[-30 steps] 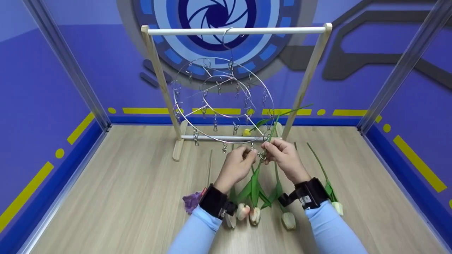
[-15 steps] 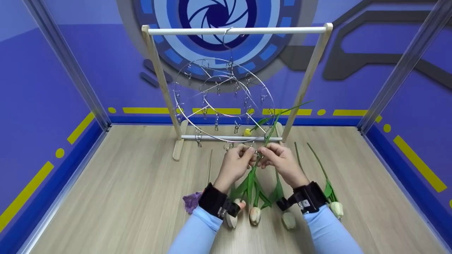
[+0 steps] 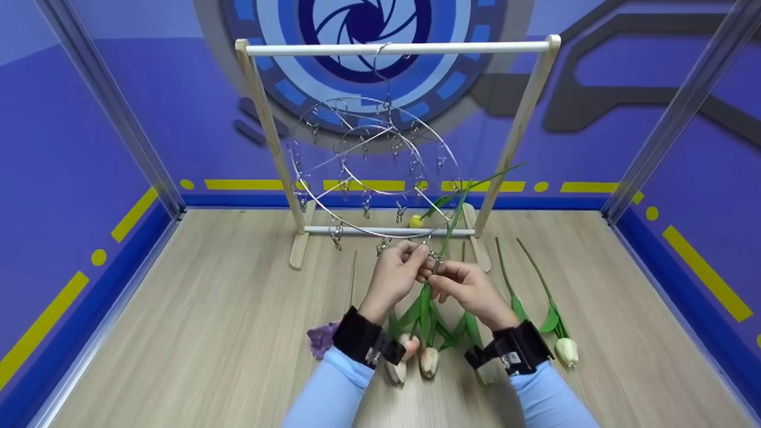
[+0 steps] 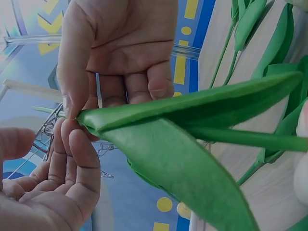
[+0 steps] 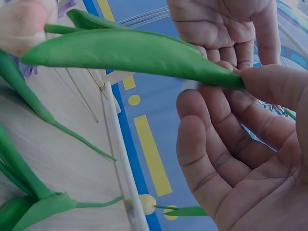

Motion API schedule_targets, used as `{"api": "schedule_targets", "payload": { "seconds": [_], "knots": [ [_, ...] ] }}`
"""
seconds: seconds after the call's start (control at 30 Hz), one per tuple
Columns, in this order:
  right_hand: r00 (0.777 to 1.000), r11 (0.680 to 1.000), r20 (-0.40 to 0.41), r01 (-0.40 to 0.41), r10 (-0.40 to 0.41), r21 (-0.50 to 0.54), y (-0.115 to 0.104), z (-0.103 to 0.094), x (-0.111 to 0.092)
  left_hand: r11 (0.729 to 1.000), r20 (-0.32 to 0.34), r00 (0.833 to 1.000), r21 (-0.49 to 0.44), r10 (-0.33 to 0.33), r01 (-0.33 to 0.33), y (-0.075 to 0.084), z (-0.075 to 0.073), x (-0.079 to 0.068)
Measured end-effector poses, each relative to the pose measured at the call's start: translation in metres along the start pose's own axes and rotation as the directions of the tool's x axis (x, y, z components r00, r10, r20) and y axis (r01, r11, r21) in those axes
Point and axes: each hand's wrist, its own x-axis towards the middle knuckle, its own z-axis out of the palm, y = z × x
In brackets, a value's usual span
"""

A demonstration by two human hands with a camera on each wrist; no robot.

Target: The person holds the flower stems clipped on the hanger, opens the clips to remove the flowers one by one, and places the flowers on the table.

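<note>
My right hand (image 3: 472, 291) pinches the stem of a pale pink tulip (image 5: 115, 50) between thumb and fingers, right at the base of its leaves. The bloom points down toward me in the head view, while the bare stem runs up past the rim of a round wire clip hanger (image 3: 368, 232). Just above the right hand, my left hand (image 3: 395, 276) holds a small metal clip (image 4: 48, 129) of this hanger, and the tulip's stem passes close by it. The left fingers partly cover the clip.
A wooden rack (image 3: 523, 125) with a white top bar (image 3: 452, 47) carries the hanger. On the table lie a white tulip (image 3: 566, 352) at right, more tulips under the forearms, and a purple flower (image 3: 322, 340) at left. Beyond the rack's lower bar is a yellow flower (image 3: 415, 221).
My right hand has slid down along the stem, away from the clip, to the leaf base. My left hand moved slightly toward the clip, then stayed nearly in place.
</note>
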Motion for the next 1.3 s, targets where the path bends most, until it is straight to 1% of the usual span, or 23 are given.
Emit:
{"api": "schedule_targets", "payload": {
  "seconds": [0.17, 0.27, 0.5, 0.73, 0.83, 0.97, 1.13, 1.3],
  "knots": [
    [1.000, 1.000, -0.009, 0.023, -0.023, -0.007, -0.001, 0.001, -0.003, 1.000, 0.004, 1.000, -0.024, -0.004, 0.004, 0.002, 0.001, 0.000],
    [0.999, 0.999, -0.020, 0.037, -0.037, 0.005, -0.001, 0.001, -0.005, 1.000, 0.002, 1.000, -0.019, -0.008, 0.008, 0.003, 0.002, 0.000],
    [0.998, 0.998, -0.056, 0.028, -0.025, 0.048, -0.001, 0.004, -0.011, 0.999, -0.001, 1.000, 0.034, 0.015, -0.015, 0.001, 0.003, -0.001],
    [0.991, 1.000, -0.132, 0.007, -0.003, 0.030, 0.000, 0.008, -0.018, 0.999, -0.022, 1.000, 0.054, 0.011, -0.010, 0.001, 0.002, -0.004],
    [0.988, 1.000, -0.151, 0.004, 0.000, 0.023, 0.000, 0.009, -0.019, 0.999, -0.026, 1.000, 0.048, 0.009, -0.008, 0.000, 0.002, -0.006],
    [0.989, 0.999, -0.147, 0.028, -0.025, 0.022, -0.001, 0.009, -0.019, 1.000, -0.025, 1.000, 0.019, 0.009, -0.008, -0.002, 0.000, -0.008],
    [0.988, 0.998, -0.145, 0.055, -0.053, 0.015, -0.001, 0.009, -0.021, 1.000, -0.020, 1.000, 0.023, 0.013, -0.013, -0.005, -0.002, -0.010],
    [0.987, 0.998, -0.145, 0.070, -0.069, 0.004, -0.001, 0.009, -0.021, 1.000, -0.028, 1.000, 0.030, 0.006, -0.006, -0.008, -0.004, -0.012]
  ]
}}
